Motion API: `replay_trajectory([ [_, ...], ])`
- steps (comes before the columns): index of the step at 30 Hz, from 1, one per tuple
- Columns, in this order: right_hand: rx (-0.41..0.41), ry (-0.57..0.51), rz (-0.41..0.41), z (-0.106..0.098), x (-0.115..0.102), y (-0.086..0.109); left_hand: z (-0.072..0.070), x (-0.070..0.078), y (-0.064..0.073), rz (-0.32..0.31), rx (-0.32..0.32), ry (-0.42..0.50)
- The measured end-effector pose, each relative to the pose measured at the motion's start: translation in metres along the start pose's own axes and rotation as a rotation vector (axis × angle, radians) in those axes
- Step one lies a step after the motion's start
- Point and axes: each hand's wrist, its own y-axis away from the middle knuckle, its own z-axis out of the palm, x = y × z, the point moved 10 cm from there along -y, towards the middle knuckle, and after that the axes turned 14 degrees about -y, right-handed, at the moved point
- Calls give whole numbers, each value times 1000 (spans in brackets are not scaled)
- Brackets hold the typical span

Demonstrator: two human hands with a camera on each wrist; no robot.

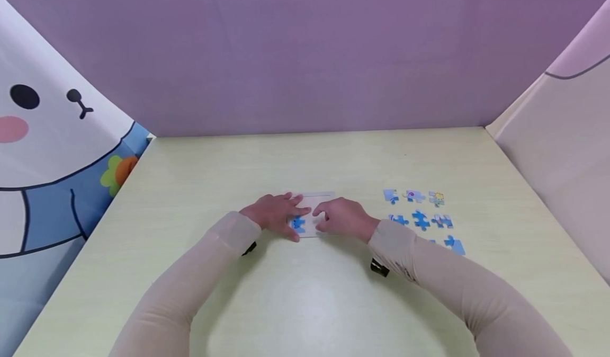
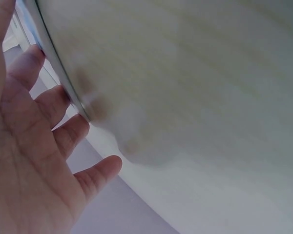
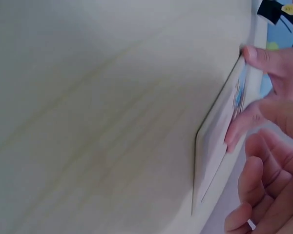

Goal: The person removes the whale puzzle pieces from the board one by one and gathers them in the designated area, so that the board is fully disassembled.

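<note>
A shallow puzzle tray (image 1: 312, 201) lies on the table between both hands. Inside its left part sits a blue puzzle piece (image 1: 298, 223) with a printed picture. My left hand (image 1: 275, 215) rests at the tray's left side, fingers spread, with the index finger reaching over the tray. In the left wrist view, that hand's fingertips (image 2: 78, 126) lie along the tray edge. My right hand (image 1: 345, 218) is over the tray's right part, index finger and thumb apart, the others loosely curled. No piece shows between the fingers of the right hand (image 3: 276, 180) in its wrist view.
To the right lie several loose puzzle pieces (image 1: 421, 220) in rough rows, some partly hidden by the right sleeve (image 1: 429, 259). A purple curtain (image 1: 305, 55) borders the table's far edge. Printed cloths hang at the left (image 1: 47, 134) and right sides.
</note>
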Motion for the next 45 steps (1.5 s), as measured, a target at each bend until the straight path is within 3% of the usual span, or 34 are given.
replay_trajectory([
  [7, 18, 0, -37, 12, -12, -8, -2, 0, 2, 19, 22, 22],
  [13, 42, 10, 3, 17, -13, -13, -3, 0, 3, 15, 30, 32],
  [20, 34, 75, -7, 22, -14, -13, -3, 2, 4, 26, 41, 33],
  [33, 27, -88, 8, 26, -10, -19, -3, 1, 7, 13, 27, 54],
  [45, 40, -155, 36, 27, -8, -21, -5, 0, 7, 6, 24, 70],
])
